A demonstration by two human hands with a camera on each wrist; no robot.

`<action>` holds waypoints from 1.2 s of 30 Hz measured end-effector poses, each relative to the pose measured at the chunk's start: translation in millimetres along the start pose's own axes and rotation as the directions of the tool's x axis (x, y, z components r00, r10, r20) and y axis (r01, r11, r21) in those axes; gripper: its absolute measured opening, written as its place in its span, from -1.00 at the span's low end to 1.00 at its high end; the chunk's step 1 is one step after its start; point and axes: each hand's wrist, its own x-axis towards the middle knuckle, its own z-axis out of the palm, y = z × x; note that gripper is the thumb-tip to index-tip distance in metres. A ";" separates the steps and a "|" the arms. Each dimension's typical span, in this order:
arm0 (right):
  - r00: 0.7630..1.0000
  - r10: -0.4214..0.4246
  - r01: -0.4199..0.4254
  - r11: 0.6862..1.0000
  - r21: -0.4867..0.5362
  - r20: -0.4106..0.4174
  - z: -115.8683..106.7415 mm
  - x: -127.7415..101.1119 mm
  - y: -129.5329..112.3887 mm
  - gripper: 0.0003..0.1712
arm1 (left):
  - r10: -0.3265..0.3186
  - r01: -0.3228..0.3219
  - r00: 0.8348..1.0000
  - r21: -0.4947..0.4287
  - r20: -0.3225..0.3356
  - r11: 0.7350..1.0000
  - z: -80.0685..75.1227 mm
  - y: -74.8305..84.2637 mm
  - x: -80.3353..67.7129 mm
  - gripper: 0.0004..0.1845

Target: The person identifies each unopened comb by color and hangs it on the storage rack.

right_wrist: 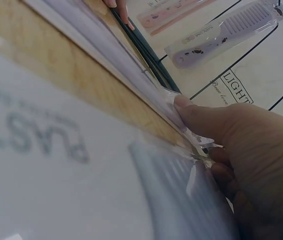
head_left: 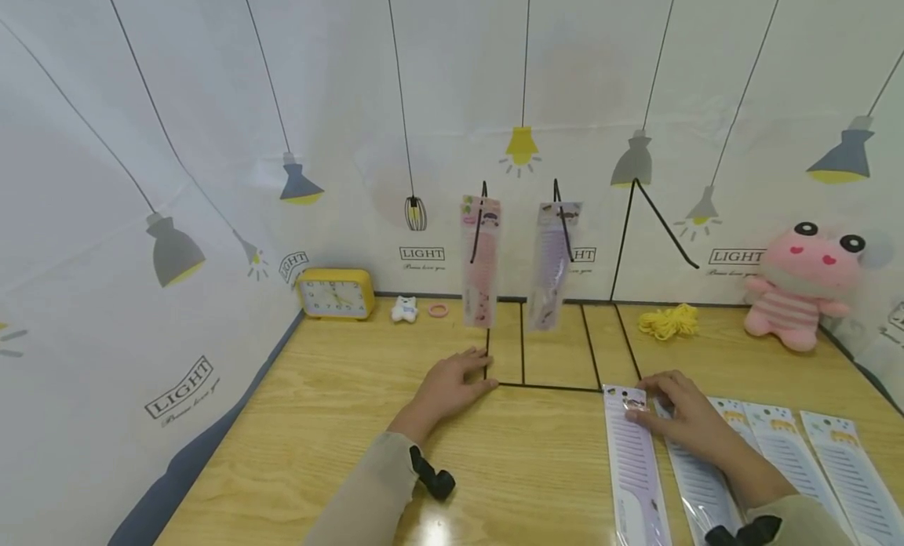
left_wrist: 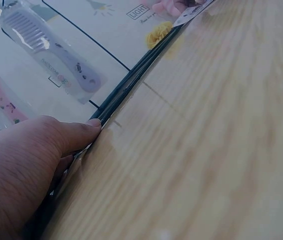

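Observation:
My left hand [head_left: 452, 385] lies flat on the wooden table [head_left: 339, 420], fingers straight, fingertips touching the base wire of a black wire rack [head_left: 551, 387]. In the left wrist view the left hand [left_wrist: 26, 165] presses against that wire [left_wrist: 126, 90]. A pink packaged comb [head_left: 481, 271] and a purple packaged comb [head_left: 554, 267] hang from the rack. My right hand [head_left: 681, 413] pinches the top of a purple comb package [head_left: 636, 460] lying flat on the table. In the right wrist view the right hand [right_wrist: 241, 145] holds its plastic edge [right_wrist: 131, 75] between thumb and fingers.
More packaged combs [head_left: 784, 452] lie side by side to the right of the held one. Along the back stand a yellow clock [head_left: 335, 293], a small white figure [head_left: 405, 309], a pink hair ring [head_left: 438, 310], yellow string [head_left: 669, 321] and a pink plush [head_left: 805, 283]. Printed curtains close off three sides.

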 end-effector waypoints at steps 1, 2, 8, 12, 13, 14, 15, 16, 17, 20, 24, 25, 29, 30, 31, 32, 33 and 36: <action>1.000 0.004 -0.004 1.000 0.007 0.002 -0.1 0.1 0.0 -0.40 | 0.000 0.000 1.000 -0.003 -0.002 1.000 -0.2 0.1 -0.1 -0.40; 1.000 0.009 -0.009 1.000 0.013 0.002 -0.2 0.1 -0.1 -0.40 | 0.002 -0.002 1.000 -0.003 -0.002 1.000 -0.4 0.2 -0.1 -0.40; 0.999 0.037 -0.037 0.999 0.017 0.001 -1.3 0.7 -1.7 -0.43 | 0.002 -0.002 1.000 0.010 -0.004 1.000 2.0 -3.2 0.9 -0.39; 0.999 0.052 -0.052 0.999 0.008 0.003 -1.7 0.4 -3.4 -0.44 | 0.002 -0.001 1.000 0.015 -0.004 1.000 4.3 -5.0 1.0 -0.38; 0.998 0.059 -0.059 0.998 0.010 0.005 -1.9 0.3 -4.1 -0.45 | 0.001 -0.001 1.000 0.013 -0.004 1.000 4.7 -5.2 1.1 -0.37; 0.998 0.068 -0.068 0.998 0.008 0.008 -2.1 0.1 -4.7 -0.45 | 0.001 -0.001 1.000 0.011 -0.004 1.000 4.5 -4.9 0.9 -0.37; 0.997 0.078 -0.078 0.997 0.008 0.011 -2.4 0.0 -5.4 -0.45 | 0.001 -0.001 1.000 0.010 -0.004 1.000 4.6 -4.7 1.0 -0.37; 0.996 0.087 -0.087 0.996 0.009 0.013 -2.7 0.0 -6.0 -0.45 | 0.002 -0.002 1.000 0.010 -0.004 1.000 4.8 -4.8 1.2 -0.37; 0.996 0.093 -0.094 0.996 0.014 0.014 -3.0 0.0 -6.4 -0.45 | 0.002 -0.002 1.000 0.008 -0.004 1.000 4.9 -4.9 1.4 -0.36; 0.995 0.094 -0.095 0.995 0.024 0.010 -3.4 -0.1 -6.8 -0.49 | 0.005 -0.005 1.000 0.010 -0.006 1.000 5.2 -5.5 1.9 -0.36; 0.998 0.062 -0.061 0.998 0.035 -0.020 -2.5 0.3 -6.1 -0.60 | 0.004 -0.004 1.000 0.009 -0.008 1.000 4.1 -5.1 1.6 -0.35; 0.998 0.056 -0.055 0.998 0.036 -0.025 -2.0 0.4 -5.8 -0.63 | 0.004 -0.004 1.000 0.009 -0.008 1.000 3.7 -4.9 1.6 -0.35; 0.997 0.070 -0.069 0.997 0.039 -0.031 -0.7 0.7 -5.3 -0.65 | 0.005 -0.005 1.000 0.016 -0.006 1.000 2.8 -4.7 1.9 -0.36; 0.996 0.079 -0.078 0.996 0.040 -0.028 -0.4 0.6 -5.4 -0.64 | 0.005 -0.005 1.000 0.019 -0.006 1.000 2.8 -4.8 1.9 -0.37; 0.996 0.088 -0.087 0.995 0.042 -0.026 -0.3 0.5 -5.6 -0.63 | 0.006 -0.006 1.000 0.022 -0.004 1.000 2.9 -4.9 2.0 -0.37; 0.995 0.095 -0.093 0.995 0.041 -0.028 -0.2 0.4 -5.8 -0.62 | 0.006 -0.006 1.000 0.023 -0.004 1.000 3.1 -5.1 1.9 -0.38; 0.995 0.097 -0.096 0.995 0.040 -0.033 0.0 0.2 -5.9 -0.62 | 0.006 -0.006 1.000 0.024 -0.004 1.000 3.3 -5.2 1.9 -0.38; 0.994 0.088 -0.086 0.996 0.034 -0.072 0.2 -0.7 -6.4 -0.67 | 0.007 -0.007 1.000 0.023 -0.002 1.000 3.4 -4.8 1.4 -0.38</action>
